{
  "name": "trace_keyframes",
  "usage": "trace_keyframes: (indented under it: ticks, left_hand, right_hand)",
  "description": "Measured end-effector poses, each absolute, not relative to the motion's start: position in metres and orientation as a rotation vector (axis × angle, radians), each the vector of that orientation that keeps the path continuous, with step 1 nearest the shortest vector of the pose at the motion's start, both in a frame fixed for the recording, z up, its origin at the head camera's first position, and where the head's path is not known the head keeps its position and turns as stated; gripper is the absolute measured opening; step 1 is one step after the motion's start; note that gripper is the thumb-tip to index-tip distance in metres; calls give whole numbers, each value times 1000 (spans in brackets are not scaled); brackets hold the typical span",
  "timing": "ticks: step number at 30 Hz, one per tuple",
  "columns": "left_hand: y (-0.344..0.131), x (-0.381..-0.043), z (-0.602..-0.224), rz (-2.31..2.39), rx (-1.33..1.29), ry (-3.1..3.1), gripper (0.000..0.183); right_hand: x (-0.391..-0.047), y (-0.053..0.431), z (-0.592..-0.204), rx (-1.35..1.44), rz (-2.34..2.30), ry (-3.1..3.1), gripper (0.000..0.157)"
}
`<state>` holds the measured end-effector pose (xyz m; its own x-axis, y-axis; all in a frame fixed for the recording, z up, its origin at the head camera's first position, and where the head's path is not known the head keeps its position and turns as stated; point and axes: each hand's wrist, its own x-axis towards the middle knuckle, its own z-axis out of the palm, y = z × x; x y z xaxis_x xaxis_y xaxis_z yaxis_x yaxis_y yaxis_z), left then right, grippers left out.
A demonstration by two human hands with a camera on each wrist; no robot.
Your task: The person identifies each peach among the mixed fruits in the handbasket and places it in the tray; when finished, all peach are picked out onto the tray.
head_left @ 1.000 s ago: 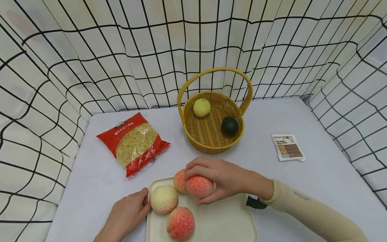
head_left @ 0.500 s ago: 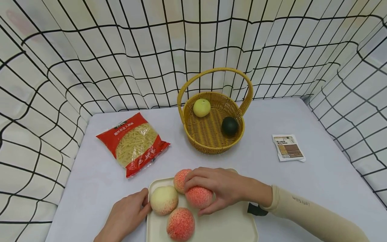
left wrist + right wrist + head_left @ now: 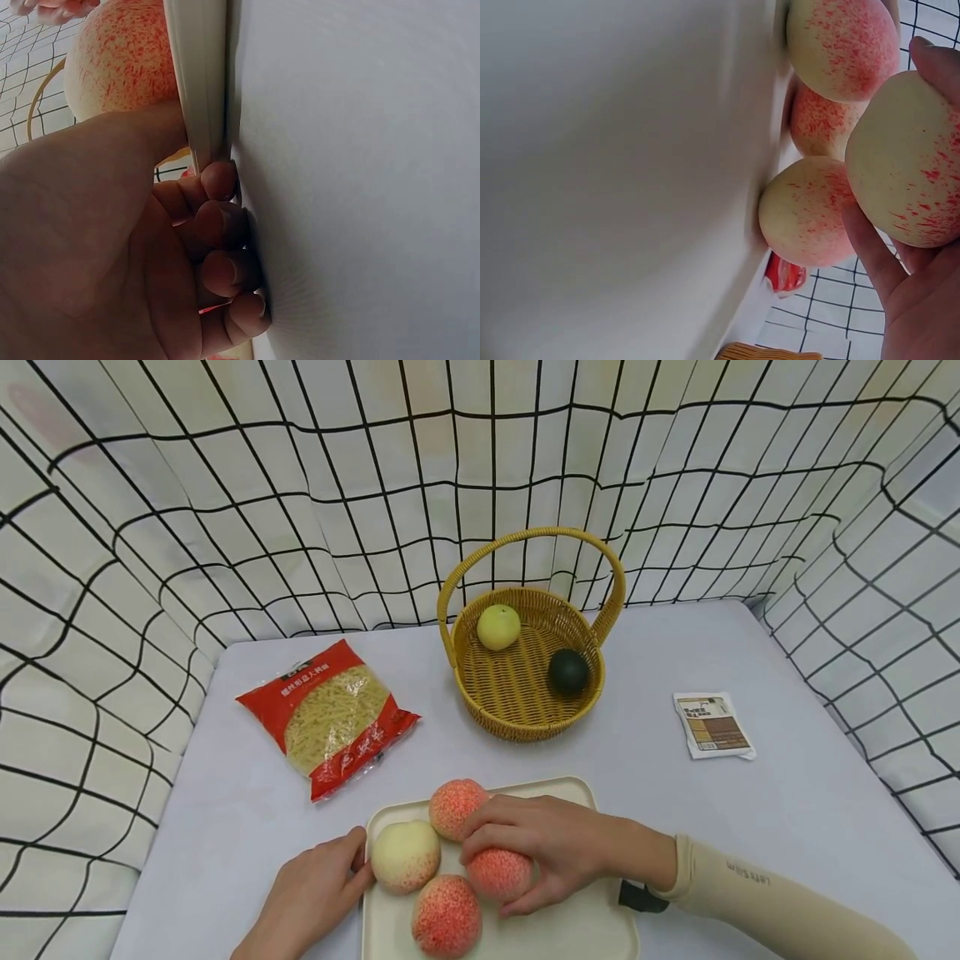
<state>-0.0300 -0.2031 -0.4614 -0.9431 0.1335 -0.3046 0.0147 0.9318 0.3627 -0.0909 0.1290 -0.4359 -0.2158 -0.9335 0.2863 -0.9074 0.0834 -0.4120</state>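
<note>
My right hand (image 3: 551,843) grips a pink-speckled peach (image 3: 497,874) from above, over the cream tray (image 3: 562,931). In the right wrist view, fingers and thumb wrap this peach (image 3: 900,165), whose near side is pale; it hangs clear of the tray floor. Three other peaches sit in the tray's left half: a reddish one (image 3: 456,808) at the far edge, a pale one (image 3: 406,857) by the left rim, and a red one (image 3: 446,917) nearer me. My left hand (image 3: 311,889) holds the tray's left edge, its thumb at the rim (image 3: 202,82) and fingertips low outside it.
Behind the tray stands a wicker basket (image 3: 491,718) with a tall handle, holding a yellow-green fruit (image 3: 498,627) and a dark green round one (image 3: 568,672). A red pasta bag (image 3: 330,718) lies back left, a small white packet (image 3: 714,726) at right. Black-grid curtains surround the table.
My right hand has moved toward me and lower with the peach, uncovering more of the far peach and the tray's back rim. The left hand stays in place.
</note>
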Motion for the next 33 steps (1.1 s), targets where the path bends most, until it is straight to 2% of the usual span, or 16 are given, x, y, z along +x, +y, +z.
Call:
trace_keyframes:
  ticks: [13, 33]
  left_hand:
    - [-204, -29, -463, 521, 131, 2777, 25]
    - [-202, -30, -462, 532, 112, 2756, 22]
  right_hand:
    - [-81, 137, -457, -1872, -740, 2269, 60]
    - [-77, 137, -466, -1762, -700, 2277, 62]
